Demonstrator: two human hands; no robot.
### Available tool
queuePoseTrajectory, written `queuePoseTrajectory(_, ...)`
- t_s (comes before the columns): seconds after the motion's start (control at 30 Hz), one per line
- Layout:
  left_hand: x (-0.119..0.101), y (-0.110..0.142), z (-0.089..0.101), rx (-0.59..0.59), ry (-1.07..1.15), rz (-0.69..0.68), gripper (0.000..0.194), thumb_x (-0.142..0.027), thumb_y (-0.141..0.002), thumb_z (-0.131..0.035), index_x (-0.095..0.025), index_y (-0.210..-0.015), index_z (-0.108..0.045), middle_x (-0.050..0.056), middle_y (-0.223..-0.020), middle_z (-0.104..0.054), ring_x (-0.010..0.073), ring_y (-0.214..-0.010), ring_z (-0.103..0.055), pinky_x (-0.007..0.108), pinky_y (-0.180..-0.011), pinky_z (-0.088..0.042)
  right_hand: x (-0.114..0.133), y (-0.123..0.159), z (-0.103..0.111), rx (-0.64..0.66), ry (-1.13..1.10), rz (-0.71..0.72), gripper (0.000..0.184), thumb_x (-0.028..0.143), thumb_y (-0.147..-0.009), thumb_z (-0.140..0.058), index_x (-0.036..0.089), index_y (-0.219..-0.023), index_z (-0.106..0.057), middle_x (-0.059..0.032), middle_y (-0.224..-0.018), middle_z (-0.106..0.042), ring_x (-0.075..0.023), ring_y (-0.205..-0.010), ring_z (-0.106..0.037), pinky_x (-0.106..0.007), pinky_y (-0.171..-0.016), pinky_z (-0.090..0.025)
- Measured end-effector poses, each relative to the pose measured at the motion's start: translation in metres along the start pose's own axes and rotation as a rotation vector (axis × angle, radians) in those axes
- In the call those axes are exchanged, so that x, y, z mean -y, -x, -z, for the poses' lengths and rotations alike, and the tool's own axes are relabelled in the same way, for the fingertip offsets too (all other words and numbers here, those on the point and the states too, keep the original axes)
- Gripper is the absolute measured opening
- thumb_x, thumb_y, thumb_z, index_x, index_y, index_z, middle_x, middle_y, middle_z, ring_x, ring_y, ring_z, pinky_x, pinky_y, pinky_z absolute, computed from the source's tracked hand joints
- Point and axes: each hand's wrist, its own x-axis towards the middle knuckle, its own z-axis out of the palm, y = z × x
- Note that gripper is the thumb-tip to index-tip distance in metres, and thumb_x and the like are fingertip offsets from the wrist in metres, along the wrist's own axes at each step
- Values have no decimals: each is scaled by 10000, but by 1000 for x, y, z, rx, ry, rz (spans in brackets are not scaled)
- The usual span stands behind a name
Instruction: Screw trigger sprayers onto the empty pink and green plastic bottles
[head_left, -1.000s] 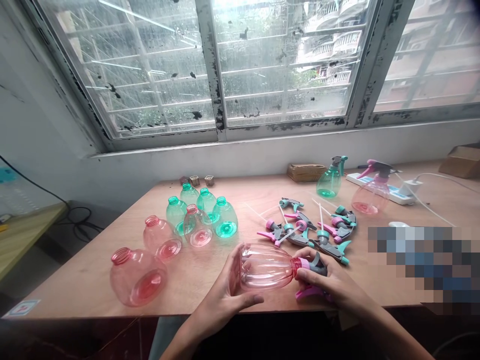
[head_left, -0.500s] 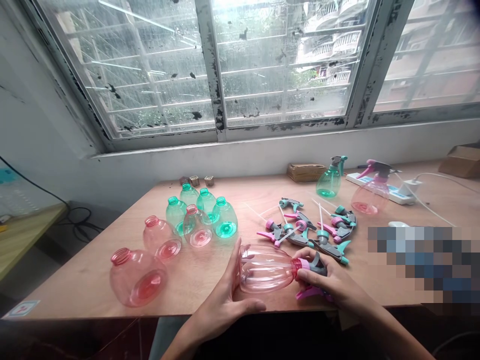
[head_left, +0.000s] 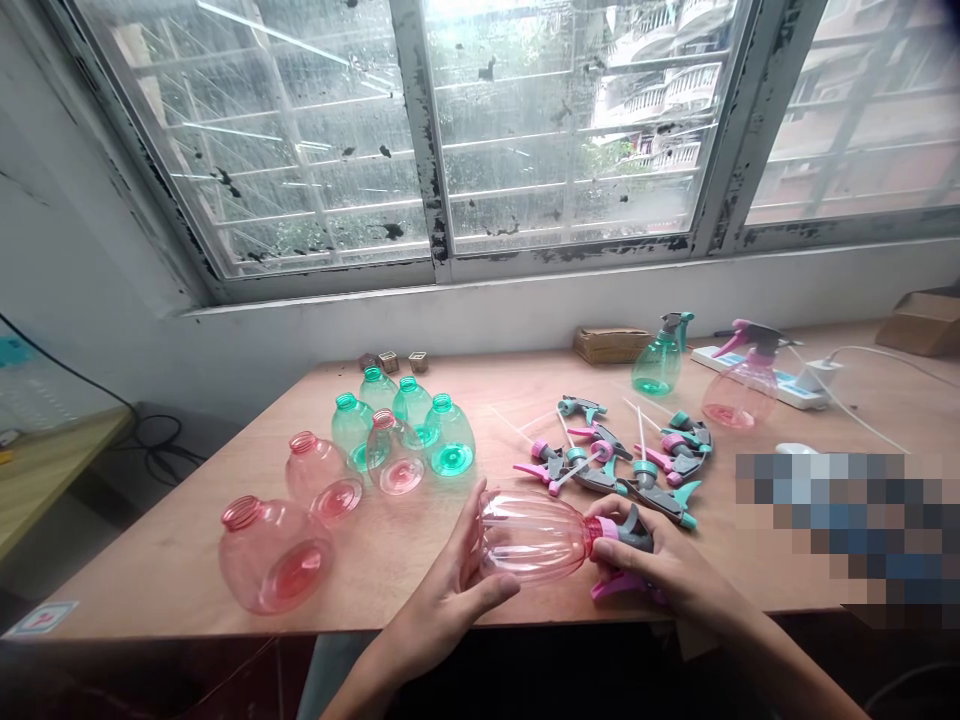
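A clear pink spray bottle [head_left: 534, 538] lies sideways between my hands, above the table's front edge. My left hand [head_left: 459, 575] cups its base, with the thumb along the near side and the fingers behind. My right hand [head_left: 637, 540] is closed around the pink collar and the grey-and-pink spray head [head_left: 624, 530] at the bottle's neck; the pink trigger points down toward me. Just beyond lie several loose spray heads [head_left: 592, 477], pink-grey and teal-grey, with thin tubes. To the left stand open pink bottles [head_left: 275, 553] and green bottles [head_left: 452, 440], none with a head on.
At the back right stand a green spray bottle [head_left: 658, 362] and a pink spray bottle [head_left: 742, 385] with heads on, beside a white power strip [head_left: 795, 388]. A flat cardboard box [head_left: 611, 345] lies by the wall. A blurred patch covers the right side of the table.
My left thumb has risen from below the bottle to rest against its near side. My right hand keeps its hold on the neck, nearly unmoved.
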Motion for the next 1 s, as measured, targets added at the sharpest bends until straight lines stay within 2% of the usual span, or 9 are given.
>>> queuePoseTrajectory(0.13,2,2,2,26,-2,-29,1055,-418,-894,-779,-413,-1643,-37,53,-1771,-100,298,-1615,-162,460,-1295,-183,1,0,0,-4,-20,-3,454,510,-843,-830,208,-1086,-594,9,-756,-717,-204,-726,-702,-346,-695,-625)
queuePoseTrajectory(0.27,5,2,2,33,-30,-61,1041,-389,-909,-767,-409,-1645,-31,54,-1772,-84,297,-1624,-112,472,-1299,-168,3,2,-4,-28,-26,-11,459,508,-829,-843,207,-1079,-603,6,-750,-714,-205,-733,-698,-347,-694,-630)
queuePoseTrajectory(0.43,7,1,0,8,-10,-60,1099,-439,-874,-794,-378,-1653,-20,69,-1769,-98,334,-1609,-167,491,-1291,-219,0,2,-4,-6,-64,-21,459,488,-822,-857,207,-1076,-599,16,-749,-703,-192,-728,-680,-374,-725,-645)
queuePoseTrajectory(0.57,8,0,-2,-55,30,-25,1090,-461,-875,-784,-295,-1667,-55,128,-1741,-214,352,-1575,-274,493,-1275,-273,-3,-1,0,22,2,1,435,493,-846,-835,205,-1069,-597,12,-761,-703,-194,-739,-678,-347,-718,-623)
queuePoseTrajectory(0.7,6,-1,-1,-96,2,-34,1032,-485,-883,-767,-223,-1666,-148,169,-1691,-334,359,-1570,-288,491,-1272,-281,-1,-1,3,60,83,32,380,495,-876,-804,195,-1007,-610,3,-772,-703,-187,-733,-664,-317,-707,-586)
queuePoseTrajectory(0.87,2,-1,-1,-83,-21,-61,950,-478,-877,-773,-286,-1646,-250,127,-1712,-305,366,-1587,-237,506,-1280,-247,1,-1,2,61,77,37,373,486,-876,-806,196,-995,-604,4,-773,-707,-184,-726,-661,-305,-698,-561)
queuePoseTrajectory(1.0,1,-1,-3,-63,-18,-40,1016,-457,-883,-773,-337,-1658,-128,123,-1694,-337,350,-1569,-284,507,-1265,-269,-2,-1,3,46,37,28,400,472,-871,-819,196,-1050,-591,12,-764,-718,-177,-716,-664,-289,-683,-545)
